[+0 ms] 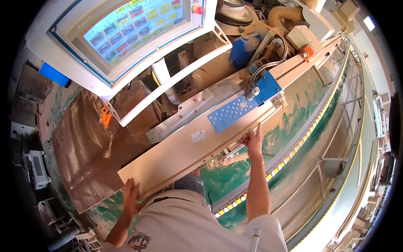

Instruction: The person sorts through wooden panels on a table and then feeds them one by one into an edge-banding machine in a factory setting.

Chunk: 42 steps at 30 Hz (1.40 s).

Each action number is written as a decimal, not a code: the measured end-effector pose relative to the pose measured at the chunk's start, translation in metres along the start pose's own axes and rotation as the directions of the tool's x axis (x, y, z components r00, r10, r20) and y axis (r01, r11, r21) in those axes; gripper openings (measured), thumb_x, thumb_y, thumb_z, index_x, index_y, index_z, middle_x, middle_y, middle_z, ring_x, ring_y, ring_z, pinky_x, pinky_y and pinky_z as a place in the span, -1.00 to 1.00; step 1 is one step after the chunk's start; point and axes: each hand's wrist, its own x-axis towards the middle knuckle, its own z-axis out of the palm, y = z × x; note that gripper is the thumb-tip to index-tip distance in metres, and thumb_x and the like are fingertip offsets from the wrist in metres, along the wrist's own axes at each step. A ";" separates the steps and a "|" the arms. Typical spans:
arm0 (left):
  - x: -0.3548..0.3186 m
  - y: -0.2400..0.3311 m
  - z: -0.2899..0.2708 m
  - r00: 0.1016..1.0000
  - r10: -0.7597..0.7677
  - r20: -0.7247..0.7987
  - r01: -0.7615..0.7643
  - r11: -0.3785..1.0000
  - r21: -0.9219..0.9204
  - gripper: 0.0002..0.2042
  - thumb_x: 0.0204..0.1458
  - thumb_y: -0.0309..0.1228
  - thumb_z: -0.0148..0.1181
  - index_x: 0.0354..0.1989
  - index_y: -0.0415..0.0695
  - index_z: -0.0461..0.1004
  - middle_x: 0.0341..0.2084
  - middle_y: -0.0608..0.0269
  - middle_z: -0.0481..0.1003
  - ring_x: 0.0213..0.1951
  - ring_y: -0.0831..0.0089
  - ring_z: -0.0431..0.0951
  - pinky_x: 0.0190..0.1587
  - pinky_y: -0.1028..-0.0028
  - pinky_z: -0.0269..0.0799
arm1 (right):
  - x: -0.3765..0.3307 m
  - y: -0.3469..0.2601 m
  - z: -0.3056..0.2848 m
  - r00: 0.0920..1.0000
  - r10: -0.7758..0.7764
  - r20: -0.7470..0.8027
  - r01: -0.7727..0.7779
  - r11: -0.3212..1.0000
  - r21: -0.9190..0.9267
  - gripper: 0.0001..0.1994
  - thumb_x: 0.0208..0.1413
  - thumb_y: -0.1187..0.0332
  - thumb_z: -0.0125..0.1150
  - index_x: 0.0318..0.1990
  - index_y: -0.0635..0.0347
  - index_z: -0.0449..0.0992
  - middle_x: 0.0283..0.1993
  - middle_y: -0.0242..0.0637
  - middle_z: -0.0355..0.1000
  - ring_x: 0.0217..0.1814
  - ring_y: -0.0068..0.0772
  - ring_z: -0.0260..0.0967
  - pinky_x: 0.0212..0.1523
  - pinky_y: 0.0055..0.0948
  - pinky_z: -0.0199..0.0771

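- The long, pale cream, flat board of laminated wood (pixel 184 147) lies aslant across the machine bed, its near end by the person's chest, its far end running under the perforated blue metal plate (pixel 233 112).
- The left hand (pixel 131 196) lies at the near corner of the board, fingers spread over its top face and edge; it looks like a flat press more than a closed grasp.
- The right hand (pixel 253 140) rests on the board's right long edge, just below the blue plate, fingers stretched along the edge; whether the thumb wraps underneath cannot be told.
- The board looks stiff and fairly heavy for its length, so two well-separated holds suit it; one hand alone would probably let it tip.
- Its faces look smooth and likely slippery, so the edges seem the safer purchase.
- The corners and thin edges may chip if knocked against the machine.
- A white touch-screen control panel (pixel 126 29) hangs above the bed, and a yellow-and-black striped rail (pixel 294 149) runs to the right.
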 end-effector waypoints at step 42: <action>0.010 0.196 0.209 0.812 0.583 0.029 -0.553 0.784 -0.282 -0.66 0.28 -0.43 0.14 0.15 -0.39 0.43 0.09 -0.03 0.53 0.10 0.21 0.56 0.18 0.33 0.44 | -1.176 0.517 -0.454 -0.758 0.282 -0.588 -0.360 0.572 0.737 -0.15 0.11 -0.19 0.25 0.43 0.14 0.19 0.42 0.11 0.20 0.45 0.07 0.15 0.43 -0.06 0.12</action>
